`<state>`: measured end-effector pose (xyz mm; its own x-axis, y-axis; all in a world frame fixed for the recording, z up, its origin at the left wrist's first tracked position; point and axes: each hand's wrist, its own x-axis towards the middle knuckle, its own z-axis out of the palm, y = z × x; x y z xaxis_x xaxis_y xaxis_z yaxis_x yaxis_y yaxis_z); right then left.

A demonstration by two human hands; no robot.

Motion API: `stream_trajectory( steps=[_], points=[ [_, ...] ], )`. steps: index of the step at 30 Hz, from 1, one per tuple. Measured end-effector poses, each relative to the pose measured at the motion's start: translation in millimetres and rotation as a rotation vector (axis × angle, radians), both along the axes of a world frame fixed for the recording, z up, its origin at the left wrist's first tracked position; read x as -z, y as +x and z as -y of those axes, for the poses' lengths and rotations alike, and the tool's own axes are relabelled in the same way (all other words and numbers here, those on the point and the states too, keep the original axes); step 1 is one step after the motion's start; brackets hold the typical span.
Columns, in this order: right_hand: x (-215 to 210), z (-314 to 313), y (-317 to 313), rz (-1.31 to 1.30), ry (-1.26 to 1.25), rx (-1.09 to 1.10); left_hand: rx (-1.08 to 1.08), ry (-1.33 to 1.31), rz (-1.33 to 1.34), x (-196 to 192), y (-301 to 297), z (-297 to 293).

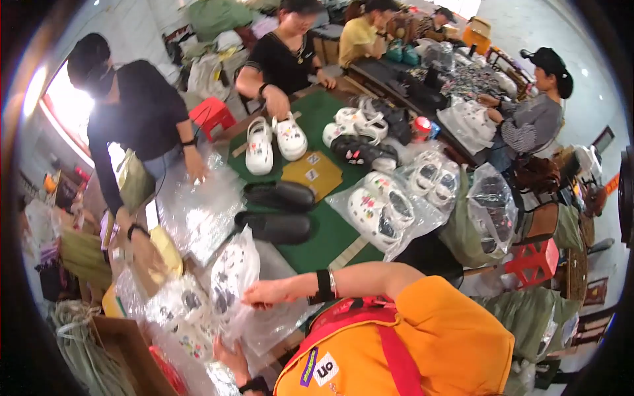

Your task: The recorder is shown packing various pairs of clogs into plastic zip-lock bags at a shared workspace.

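My right hand (272, 292) reaches across to the left, a black band on its wrist, and pinches the side of a clear plastic bag (232, 274) that holds a white clog with dark charms. My left hand (228, 354), with a black watch, grips the bottom of the same bag from below. More bagged clogs (185, 310) lie just left of it at the table's near edge. A pair of black clogs (279, 211) lies unbagged on the green mat (330, 237) beyond my hands.
A stack of clear bags (198, 214) lies left under a co-worker's hand. Another co-worker holds a white clog pair (274, 142). Bagged white clogs (383, 208) and a yellow card (312, 173) lie on the mat. Red stools (533, 262) and a cardboard box (125, 350) stand around.
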<state>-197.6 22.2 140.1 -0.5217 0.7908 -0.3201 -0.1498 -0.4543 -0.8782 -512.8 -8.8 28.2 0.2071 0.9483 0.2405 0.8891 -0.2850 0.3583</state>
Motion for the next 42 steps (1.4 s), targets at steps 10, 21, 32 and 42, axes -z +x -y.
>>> stream_trajectory(
  steps=[10, 21, 32, 42],
  points=[
    [-24, -4, 38, -0.067, 0.069, 0.199, -0.226, 0.058, 0.466, -94, 75, -60],
    [-83, 59, 55, 0.918, 1.158, 0.679, 0.492, 0.29, 0.24, -233, 221, -32],
    [-80, 112, 184, 1.008, 0.895, 0.637, 0.878, 0.34, 0.309, -241, 311, 7],
    [-130, 198, 406, 1.218, 0.405, 1.277, 0.592, -0.135, 0.442, -180, 330, 0]
  ],
)
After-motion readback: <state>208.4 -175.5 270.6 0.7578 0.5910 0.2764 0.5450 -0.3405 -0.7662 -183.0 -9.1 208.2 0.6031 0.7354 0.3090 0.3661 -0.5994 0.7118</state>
